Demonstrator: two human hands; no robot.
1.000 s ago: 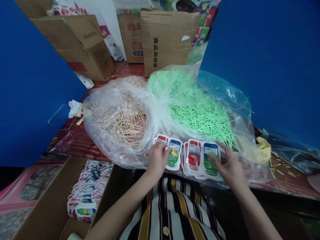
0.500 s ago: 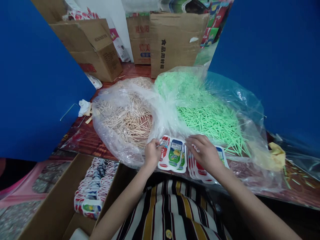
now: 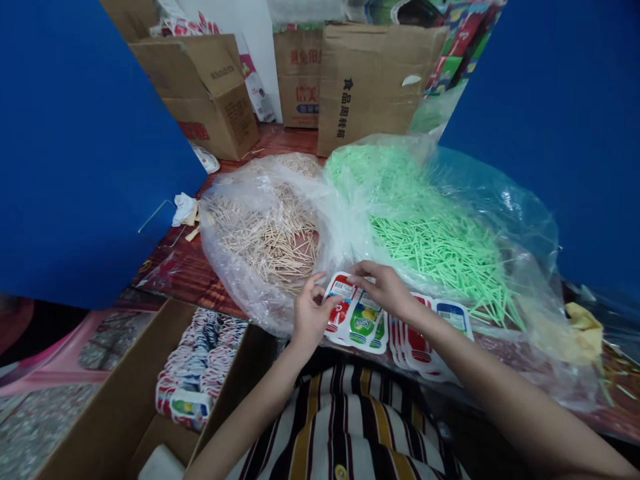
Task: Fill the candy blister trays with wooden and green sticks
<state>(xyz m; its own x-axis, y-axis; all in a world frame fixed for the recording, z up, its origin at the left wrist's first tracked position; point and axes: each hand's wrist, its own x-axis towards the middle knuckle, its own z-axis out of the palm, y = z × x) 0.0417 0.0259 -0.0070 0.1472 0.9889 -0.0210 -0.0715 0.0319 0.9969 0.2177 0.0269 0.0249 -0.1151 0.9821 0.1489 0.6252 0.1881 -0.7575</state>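
Observation:
A small stack of twin packs (image 3: 364, 321), with red cola and green Sprite labels and white rims, lies at the table's front edge. My left hand (image 3: 311, 312) is at the stack's left edge, its thumb over the red half and its fingers curled. From the right, my right hand (image 3: 384, 288) reaches across with its thumb and fingers closed at the top edge of the same upper pack. Under my right forearm, a second fanned stack of twin packs (image 3: 419, 345) is partly hidden. Whether a small stick is between my fingers cannot be made out.
Behind the packs lie clear bags of pale sticks (image 3: 283, 237) and green sticks (image 3: 440, 250). An open carton (image 3: 107, 413) at lower left holds rows of packs. Cardboard boxes (image 3: 375, 87) stand at the back. A yellow cloth (image 3: 585, 333) lies at right.
My right hand has moved left from the right stack to the top of the left stack. My left hand stays at that stack's left edge. The view has shifted left.

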